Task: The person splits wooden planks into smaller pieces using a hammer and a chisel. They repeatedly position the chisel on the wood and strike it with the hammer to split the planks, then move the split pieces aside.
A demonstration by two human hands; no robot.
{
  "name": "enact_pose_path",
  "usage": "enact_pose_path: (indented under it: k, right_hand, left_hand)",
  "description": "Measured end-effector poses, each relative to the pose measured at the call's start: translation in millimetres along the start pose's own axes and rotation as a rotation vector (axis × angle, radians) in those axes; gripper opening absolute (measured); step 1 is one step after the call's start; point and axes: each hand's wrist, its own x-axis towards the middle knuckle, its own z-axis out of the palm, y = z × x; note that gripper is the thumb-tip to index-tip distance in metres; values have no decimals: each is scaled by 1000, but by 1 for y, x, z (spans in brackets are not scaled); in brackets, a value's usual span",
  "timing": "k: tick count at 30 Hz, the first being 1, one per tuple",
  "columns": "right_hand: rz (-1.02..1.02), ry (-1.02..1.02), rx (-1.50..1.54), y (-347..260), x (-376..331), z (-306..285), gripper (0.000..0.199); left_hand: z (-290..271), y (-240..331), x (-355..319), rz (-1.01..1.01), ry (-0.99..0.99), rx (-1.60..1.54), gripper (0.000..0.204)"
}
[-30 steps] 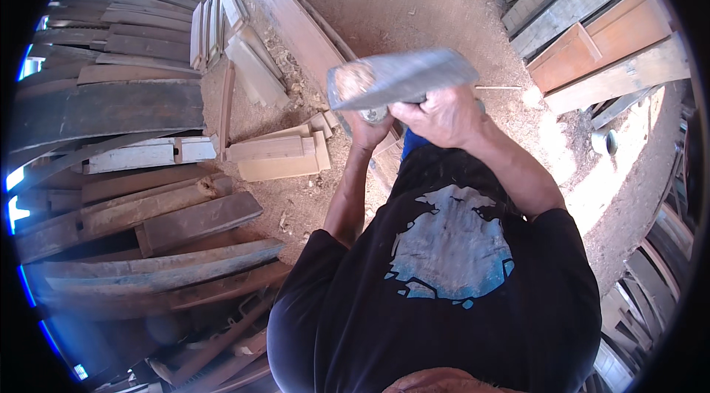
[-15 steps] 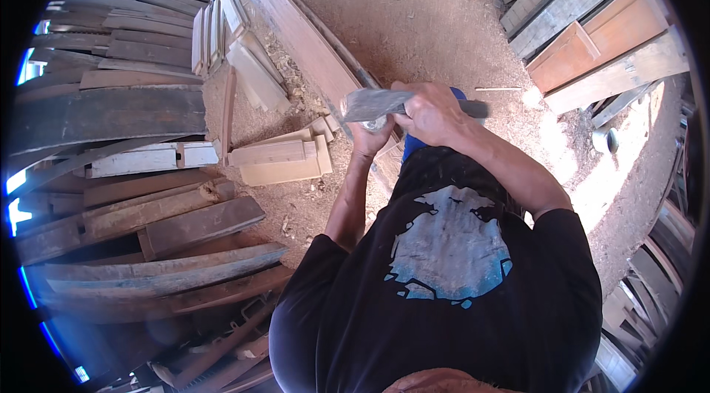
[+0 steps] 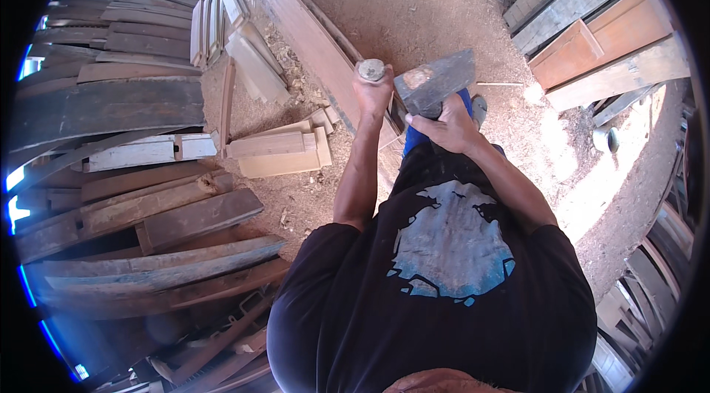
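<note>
Mallet [image 3: 444, 81] and round-topped handle [image 3: 372, 70] held at upper centre.
Left hand [image 3: 374, 99], fingers wrapped round the handle; right hand [image 3: 454, 127], fingers gripping the mallet; a long plank [image 3: 299, 27] slants to the upper left.

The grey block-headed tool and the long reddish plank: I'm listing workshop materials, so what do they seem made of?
The grey block-headed tool in the right hand: probably wood, dull and worn, since a rough tan patch breaks its grey face. The long reddish plank: likely wood, seemingly unvarnished; its broad face looks matte.
</note>
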Motion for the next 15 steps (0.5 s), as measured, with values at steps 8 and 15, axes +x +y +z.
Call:
enact_pose_path:
  k: [8, 15]
  right_hand:
    - [92, 31, -27, 2, -16, -16, 38]
    - [77, 82, -23, 3, -14, -12, 37]
  left_hand:
    - [9, 80, 2, 115, -171, 291, 29]
    - [-10, 35, 41, 145, -233, 307, 29]
